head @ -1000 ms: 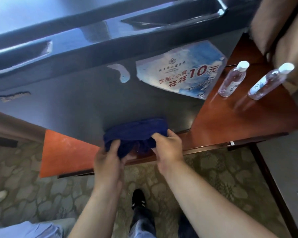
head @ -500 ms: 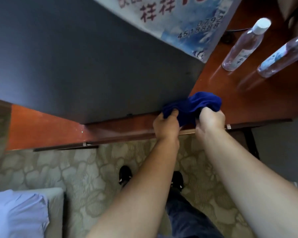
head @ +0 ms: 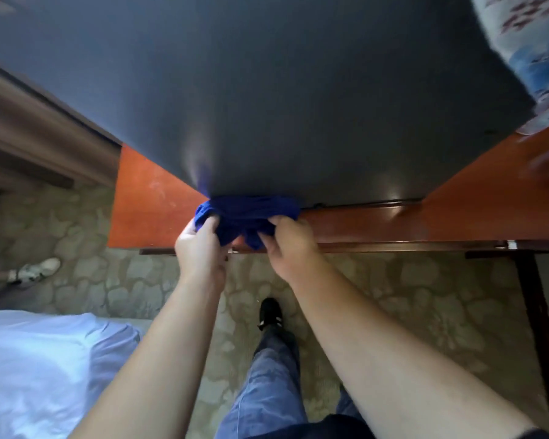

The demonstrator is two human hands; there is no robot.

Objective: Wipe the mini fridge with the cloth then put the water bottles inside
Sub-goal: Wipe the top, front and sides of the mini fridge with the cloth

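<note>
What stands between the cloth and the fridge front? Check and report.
Nothing visible. The left hand and right hand both grip the blue cloth, which is bunched right at the lower edge of the mini fridge front, just over the wooden desk.
</note>
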